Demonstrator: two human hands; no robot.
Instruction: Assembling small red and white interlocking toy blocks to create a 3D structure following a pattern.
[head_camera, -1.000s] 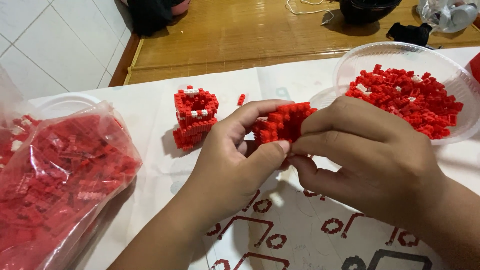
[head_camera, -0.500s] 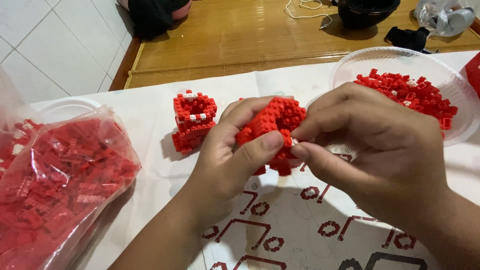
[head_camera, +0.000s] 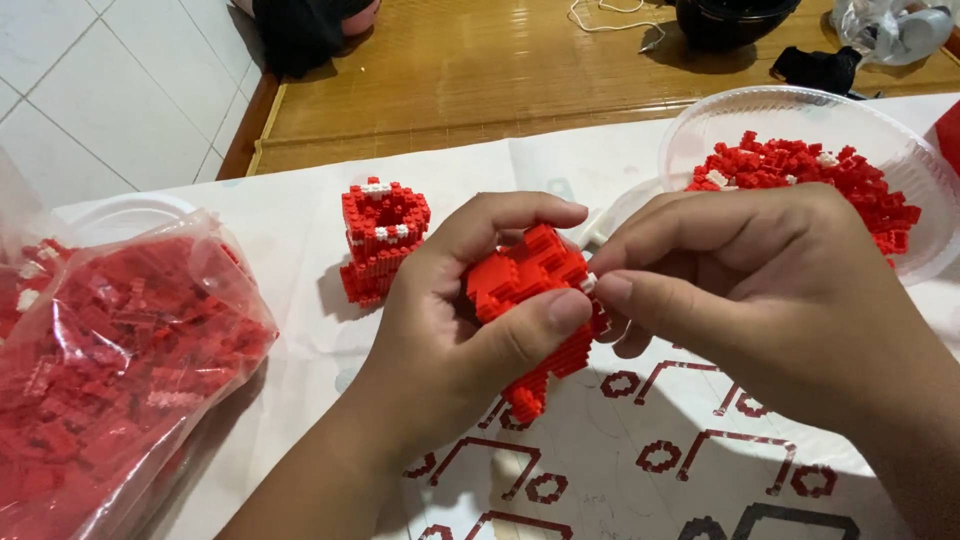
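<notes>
A red block-built model of tiny plastic bricks is held above the middle of the printed white paper sheet, clamped in the left hand, thumb across its front, fingers curled behind. A small white brick is pinched between thumb and forefinger of the right hand and touches the model's right edge. The step is judged best done with studs lined up first, then pressed straight, model braced. A second red-and-white brick model is set near the sheet's far left; a clear round plastic dish of red bricks at the far right corner, a clear plastic bag of red bricks at the left edge
</notes>
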